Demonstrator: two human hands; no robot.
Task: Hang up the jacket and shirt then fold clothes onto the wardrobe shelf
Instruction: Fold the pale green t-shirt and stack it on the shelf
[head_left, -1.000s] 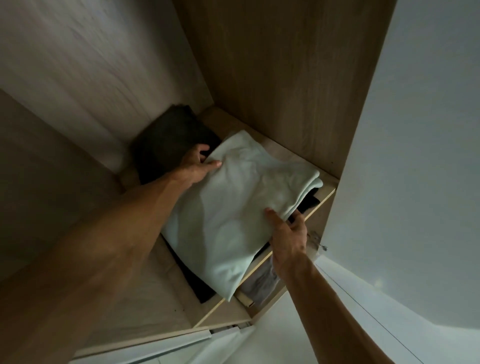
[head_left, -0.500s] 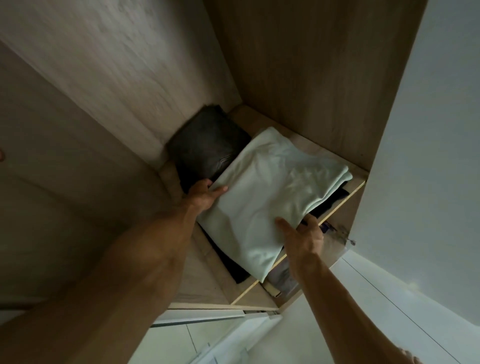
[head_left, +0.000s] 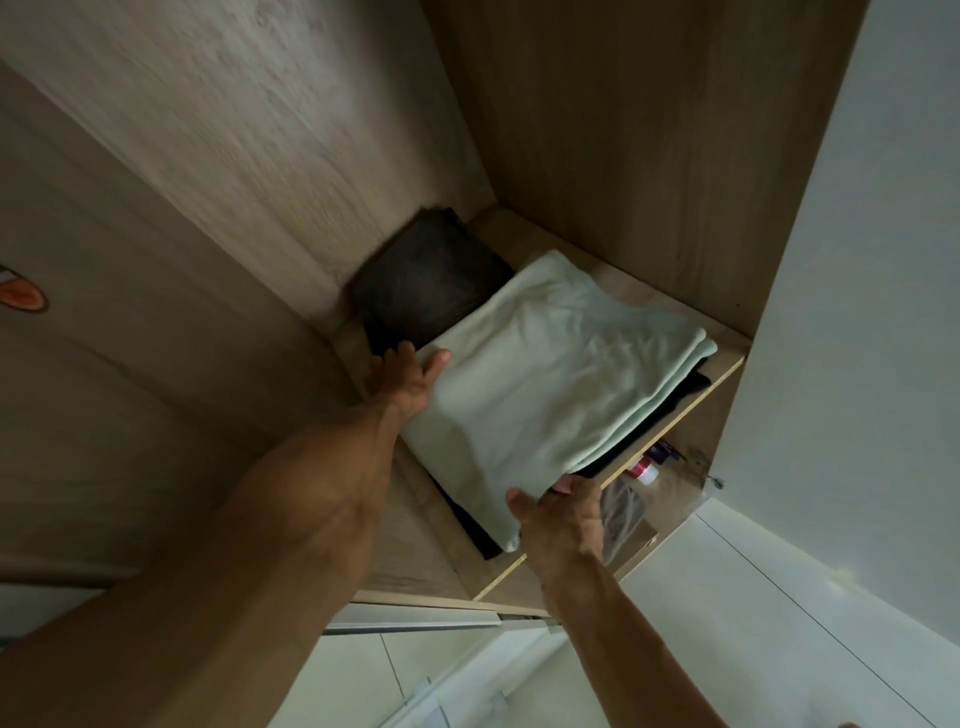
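A folded pale green garment (head_left: 561, 384) lies on the wooden wardrobe shelf (head_left: 691, 410), on top of a black garment (head_left: 688, 389) that shows under its right and near edges. My left hand (head_left: 408, 382) is at the green garment's left edge, thumb lying on the cloth and fingers stretched out beside it; the hand is blurred. My right hand (head_left: 563, 519) pinches the garment's near corner at the shelf's front edge, thumb on top and fingers curled under.
A dark folded garment (head_left: 431, 280) sits in the shelf's back left corner against the wooden wall. Below the shelf are small bottles (head_left: 649, 465) and grey cloth (head_left: 623, 512). A white wardrobe door (head_left: 857, 364) stands to the right.
My right hand slid from the garment's right edge to its near corner. My left hand's fingers straightened at the left edge. The garment lies squarer on the shelf.
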